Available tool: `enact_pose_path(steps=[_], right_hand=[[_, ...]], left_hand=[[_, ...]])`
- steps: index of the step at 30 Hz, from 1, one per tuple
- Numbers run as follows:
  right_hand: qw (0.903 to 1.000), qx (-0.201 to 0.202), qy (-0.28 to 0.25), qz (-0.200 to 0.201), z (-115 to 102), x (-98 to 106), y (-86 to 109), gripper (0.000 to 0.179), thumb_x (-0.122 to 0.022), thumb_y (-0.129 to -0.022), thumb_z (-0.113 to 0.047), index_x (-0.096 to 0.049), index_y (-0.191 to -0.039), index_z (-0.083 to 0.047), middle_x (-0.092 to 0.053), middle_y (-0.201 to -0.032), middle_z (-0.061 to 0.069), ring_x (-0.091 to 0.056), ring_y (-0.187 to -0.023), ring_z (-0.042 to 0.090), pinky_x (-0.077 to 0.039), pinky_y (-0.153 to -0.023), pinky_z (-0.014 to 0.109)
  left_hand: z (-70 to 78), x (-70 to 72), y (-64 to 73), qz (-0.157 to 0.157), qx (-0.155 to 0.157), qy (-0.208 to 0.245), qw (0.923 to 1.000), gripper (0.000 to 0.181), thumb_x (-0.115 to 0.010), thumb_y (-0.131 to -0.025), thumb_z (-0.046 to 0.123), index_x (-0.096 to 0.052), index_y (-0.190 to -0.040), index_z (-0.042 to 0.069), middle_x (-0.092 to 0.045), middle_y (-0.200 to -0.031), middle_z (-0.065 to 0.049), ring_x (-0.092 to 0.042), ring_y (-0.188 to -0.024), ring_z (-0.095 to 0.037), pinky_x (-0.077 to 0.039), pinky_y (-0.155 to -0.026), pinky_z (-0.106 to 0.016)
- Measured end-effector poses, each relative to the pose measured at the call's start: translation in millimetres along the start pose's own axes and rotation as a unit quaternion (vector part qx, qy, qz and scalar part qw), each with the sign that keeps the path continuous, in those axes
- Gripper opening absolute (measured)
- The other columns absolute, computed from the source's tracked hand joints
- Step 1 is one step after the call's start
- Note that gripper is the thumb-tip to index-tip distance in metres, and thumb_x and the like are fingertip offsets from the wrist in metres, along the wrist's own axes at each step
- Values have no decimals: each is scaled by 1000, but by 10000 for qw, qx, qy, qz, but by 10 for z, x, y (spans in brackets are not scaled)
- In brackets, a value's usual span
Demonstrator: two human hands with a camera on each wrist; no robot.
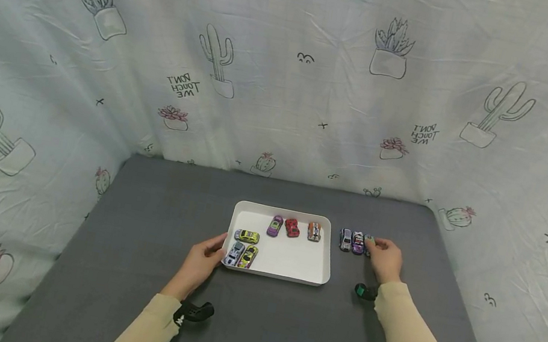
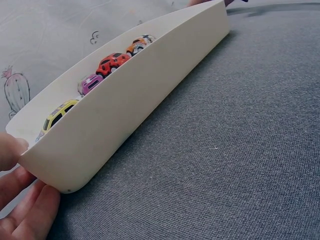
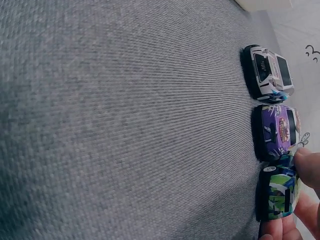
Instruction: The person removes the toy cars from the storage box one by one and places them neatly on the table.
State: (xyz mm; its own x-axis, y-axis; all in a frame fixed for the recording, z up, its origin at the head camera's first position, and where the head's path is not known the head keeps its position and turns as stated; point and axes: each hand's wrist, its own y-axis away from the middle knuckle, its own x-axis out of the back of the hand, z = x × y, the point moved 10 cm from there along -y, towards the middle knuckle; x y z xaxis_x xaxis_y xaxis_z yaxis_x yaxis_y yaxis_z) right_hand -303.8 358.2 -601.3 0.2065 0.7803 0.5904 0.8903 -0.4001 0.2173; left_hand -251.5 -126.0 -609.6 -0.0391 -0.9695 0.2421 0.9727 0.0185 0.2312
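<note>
My left hand (image 1: pixel 199 265) holds the near left corner of a white tray (image 1: pixel 291 262), thumb at the rim and fingers against the outer wall. Right of the tray, my right hand (image 1: pixel 386 260) pinches a green and blue toy car (image 3: pixel 282 192) between thumb and fingers. That car stands at the end of a short row, beside a purple toy car (image 3: pixel 280 131) and a white toy car (image 3: pixel 271 74). Inside the tray are a purple car (image 1: pixel 275 225), a red car (image 1: pixel 292 227) and an orange car (image 1: pixel 314 231) along the far side.
At the tray's left end sit a yellow car (image 1: pixel 247 236), a grey-blue car (image 1: pixel 234 253) and a yellow-and-pink car (image 1: pixel 248 256). Everything stands on a dark grey cloth-covered table (image 1: pixel 273 330). A pale curtain with cactus drawings (image 1: pixel 299 90) hangs behind and at both sides.
</note>
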Motion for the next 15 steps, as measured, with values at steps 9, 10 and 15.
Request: enact_pose_path(steps=[9, 10, 15], right_hand=[[9989, 397, 108, 231, -43, 24, 65, 44, -52, -99, -29, -57, -128, 5, -59, -114, 24, -55, -100, 34, -47, -82, 45], [9989, 397, 130, 211, -38, 19, 66, 44, -51, -100, -28, -56, -129, 5, -59, -115, 24, -55, -101, 34, -46, -82, 45], [9990, 413, 68, 168, -24, 15, 71, 43, -51, -100, -27, -55, -130, 4, -57, -117, 24, -54, -103, 34, -46, -84, 46]], left_hand=[[6, -1, 7, -43, -93, -71, 9999, 47, -58, -98, 13, -50, -143, 22, -54, -136, -9, -56, -117, -22, -51, -93, -35], [9, 3, 11, -41, -87, -66, 9999, 46, -58, -98, 14, -50, -143, 22, -54, -136, -9, -56, -117, -22, -51, -92, -35], [18, 0, 16, -67, -104, -68, 9999, 46, -58, -98, 13, -50, -143, 22, -54, -136, -9, -56, -117, -22, -51, -93, -35]])
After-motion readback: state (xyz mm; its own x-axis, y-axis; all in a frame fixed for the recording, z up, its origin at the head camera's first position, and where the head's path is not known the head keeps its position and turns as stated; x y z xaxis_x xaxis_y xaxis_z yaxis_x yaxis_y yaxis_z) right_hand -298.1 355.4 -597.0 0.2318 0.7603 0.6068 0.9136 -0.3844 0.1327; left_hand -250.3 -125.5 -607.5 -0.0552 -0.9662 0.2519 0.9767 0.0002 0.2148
